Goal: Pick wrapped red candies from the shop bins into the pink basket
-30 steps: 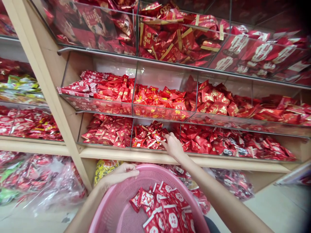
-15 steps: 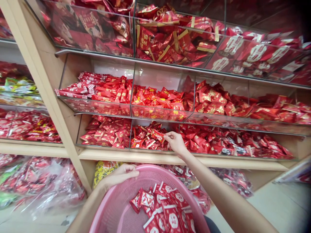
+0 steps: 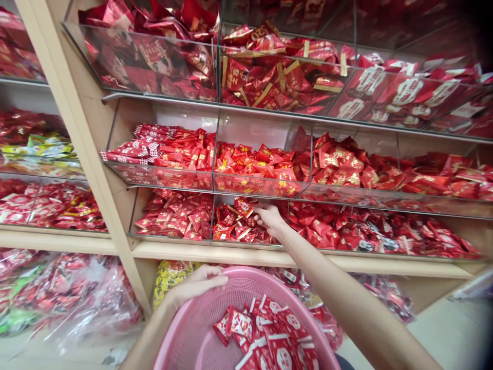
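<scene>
My left hand (image 3: pixel 206 282) is closed on the rim of a pink basket (image 3: pixel 192 321), at its far left side. Red and white packets (image 3: pixel 269 329) lie inside the basket. Over the lowest shelf, my right hand (image 3: pixel 267 218) reaches into a compartment of small red packets (image 3: pixel 227 221). Its thumb and fingers are at a red packet (image 3: pixel 244 207) near the top of the heap, and that packet seems pinched at its right end.
Clear-fronted shelves of red packets (image 3: pixel 262 164) rise behind the hands. A wooden ledge (image 3: pixel 223 252) runs between bins and basket, and a wooden upright (image 3: pixel 82 139) stands at left. Yellow packets (image 3: pixel 169 277) and plastic bags (image 3: pixel 84 293) sit below.
The view has shifted, so the shelves and basket appear slightly lower and further right. My right hand has moved deeper into the compartment, and the packet at its fingers is tilted differently.
</scene>
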{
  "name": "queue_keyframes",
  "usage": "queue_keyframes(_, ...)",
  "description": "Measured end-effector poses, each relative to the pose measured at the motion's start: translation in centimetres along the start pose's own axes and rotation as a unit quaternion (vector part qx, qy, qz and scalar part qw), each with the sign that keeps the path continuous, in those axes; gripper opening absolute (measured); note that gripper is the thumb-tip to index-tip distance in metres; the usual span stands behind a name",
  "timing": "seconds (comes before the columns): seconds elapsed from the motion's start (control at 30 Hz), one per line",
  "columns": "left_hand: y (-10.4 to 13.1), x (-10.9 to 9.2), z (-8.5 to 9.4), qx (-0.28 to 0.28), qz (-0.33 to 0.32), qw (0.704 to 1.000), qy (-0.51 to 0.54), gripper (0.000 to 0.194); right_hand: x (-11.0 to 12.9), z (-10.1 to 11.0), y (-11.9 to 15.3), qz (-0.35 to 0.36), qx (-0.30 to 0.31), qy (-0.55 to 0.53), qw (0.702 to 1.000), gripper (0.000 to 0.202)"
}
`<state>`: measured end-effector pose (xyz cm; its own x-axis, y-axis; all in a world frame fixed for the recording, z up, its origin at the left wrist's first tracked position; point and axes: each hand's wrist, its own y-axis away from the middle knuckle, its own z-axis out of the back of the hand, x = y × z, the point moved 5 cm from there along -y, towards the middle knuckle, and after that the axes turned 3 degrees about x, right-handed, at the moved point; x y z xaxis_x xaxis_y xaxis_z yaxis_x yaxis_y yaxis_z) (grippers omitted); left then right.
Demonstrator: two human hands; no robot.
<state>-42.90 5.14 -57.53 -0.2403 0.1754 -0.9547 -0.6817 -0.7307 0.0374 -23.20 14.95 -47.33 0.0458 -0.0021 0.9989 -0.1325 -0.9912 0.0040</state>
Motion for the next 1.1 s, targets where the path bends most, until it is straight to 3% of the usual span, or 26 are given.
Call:
queue_keyframes(0.4,0.1,-0.2,0.1,-0.004,0.008,1.000,0.019,0.037,1.1,-1.9,-2.3,-0.012,-0.015,0.017,1.000,0.021)
queue_keyframes(0.67,0.1,0.1,0.0,-0.008,0.016,1.000,0.017,0.036,2.0,-5.8,-2.9,-0.011,0.008,0.048,0.999,0.027)
queue_keyframes(0.93,0.2,-0.2,0.2,-0.010,0.020,1.000,0.007,0.036,2.0,-7.4,-1.3,0.061,-0.002,0.145,0.988,0.011)
queue_keyframes(1.1,0.0,-0.1,0.1,-0.005,0.014,1.000,0.007,0.036,2.2,-7.7,0.7,0.133,0.027,0.277,0.951,0.012)
